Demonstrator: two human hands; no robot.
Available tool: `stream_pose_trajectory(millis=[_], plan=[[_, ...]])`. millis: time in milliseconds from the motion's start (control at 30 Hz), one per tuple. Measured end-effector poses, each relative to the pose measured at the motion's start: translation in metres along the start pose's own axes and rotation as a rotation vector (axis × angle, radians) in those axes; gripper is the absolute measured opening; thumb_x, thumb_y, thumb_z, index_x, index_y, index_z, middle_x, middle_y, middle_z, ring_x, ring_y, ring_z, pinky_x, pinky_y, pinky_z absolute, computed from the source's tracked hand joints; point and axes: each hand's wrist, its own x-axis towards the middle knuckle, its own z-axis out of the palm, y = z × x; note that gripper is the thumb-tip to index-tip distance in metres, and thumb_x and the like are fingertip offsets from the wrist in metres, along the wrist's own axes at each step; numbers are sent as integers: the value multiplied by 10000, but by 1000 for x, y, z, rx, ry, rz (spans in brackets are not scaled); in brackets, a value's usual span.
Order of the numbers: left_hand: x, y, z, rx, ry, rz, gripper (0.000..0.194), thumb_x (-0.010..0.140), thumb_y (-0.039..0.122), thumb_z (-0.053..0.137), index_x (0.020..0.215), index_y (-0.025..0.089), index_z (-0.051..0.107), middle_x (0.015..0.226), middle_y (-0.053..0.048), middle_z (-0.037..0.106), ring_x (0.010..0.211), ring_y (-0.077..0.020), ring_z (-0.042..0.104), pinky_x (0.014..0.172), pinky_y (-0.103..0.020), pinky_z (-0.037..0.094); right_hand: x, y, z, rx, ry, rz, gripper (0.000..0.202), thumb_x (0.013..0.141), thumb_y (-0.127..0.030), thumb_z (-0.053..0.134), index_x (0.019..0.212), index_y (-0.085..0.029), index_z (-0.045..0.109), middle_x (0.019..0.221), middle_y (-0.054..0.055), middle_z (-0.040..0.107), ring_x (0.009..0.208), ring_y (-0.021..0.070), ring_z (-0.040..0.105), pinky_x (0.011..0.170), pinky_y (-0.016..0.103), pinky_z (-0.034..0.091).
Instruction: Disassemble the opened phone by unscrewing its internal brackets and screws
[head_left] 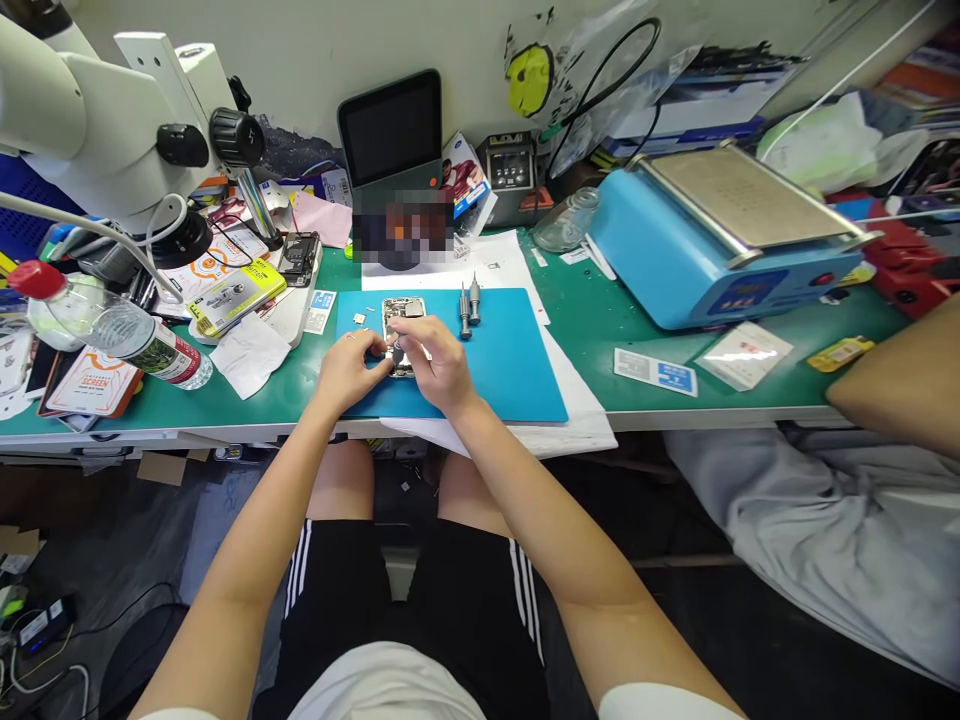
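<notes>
An opened phone (406, 308) lies on a blue mat (514, 375), its inner boards and metal parts showing. My left hand (351, 368) is closed at the phone's left edge, thumb and fingers gripping that side. Over the lower half of the phone, my right hand (435, 365) pinches a small dark grey screwdriver (398, 352), its tip hidden by the fingers. Two more small screwdrivers, a left one (464, 315) and a right one (475, 300), rest on the mat to the right of the phone. Small loose parts (360, 319) sit at its upper left.
A microscope (142, 130) and a plastic bottle (161, 345) stand at left. A blue heating-plate machine (660, 250) fills the right side, with a glass jar (566, 220) beside it. Behind the mat stands a dark screen (394, 130). Another person's arm (900, 375) reaches in at right.
</notes>
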Motion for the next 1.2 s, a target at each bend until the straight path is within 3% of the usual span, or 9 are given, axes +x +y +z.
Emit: stream_pose_trajectory(millis=[233,433,600,800,967,1200], plan=[[1,0,1,-6,0,-3,114,896,308,693,905,216,626,936,-13,715,890,-200,614,771,-311,428,0,0,-1,-25,-12,13,294,1062,-253,485,1312,-339,614,963,19,772,931,209,714,873,400,615],[0,-1,-1,-29,1,-3,49,919,261,636,952,225,634,952,-15,713,897,-207,624,795,-323,450,0,1,0,-25,4,-14,308,1050,-221,503,1314,-341,608,1027,29,769,934,208,708,854,394,615],[1,-1,-2,-55,18,-50,202,945,167,511,1095,233,628,1023,-36,730,952,-224,656,831,-346,482,1,0,-1,-30,12,-12,302,1044,-222,523,1308,-339,612,1023,25,768,927,210,705,861,399,611],[2,0,-2,-67,18,-75,175,935,177,518,1047,238,637,1007,-34,737,959,-229,668,844,-349,499,3,0,-1,-62,-22,0,245,1062,-288,499,1263,-319,635,1033,28,785,956,211,729,873,410,611],[2,1,-2,-72,20,-71,170,924,168,522,1027,232,641,1035,-36,740,982,-229,665,880,-352,493,1,-3,-2,-10,-65,57,294,1072,-315,439,1305,-331,618,1146,47,781,1093,225,726,965,445,613],[1,5,-5,-68,16,-64,123,923,183,532,959,231,640,948,-18,728,913,-214,648,819,-333,474,0,-2,-1,47,-70,101,272,1069,-320,461,1289,-325,622,1105,42,783,1014,211,742,917,412,625]])
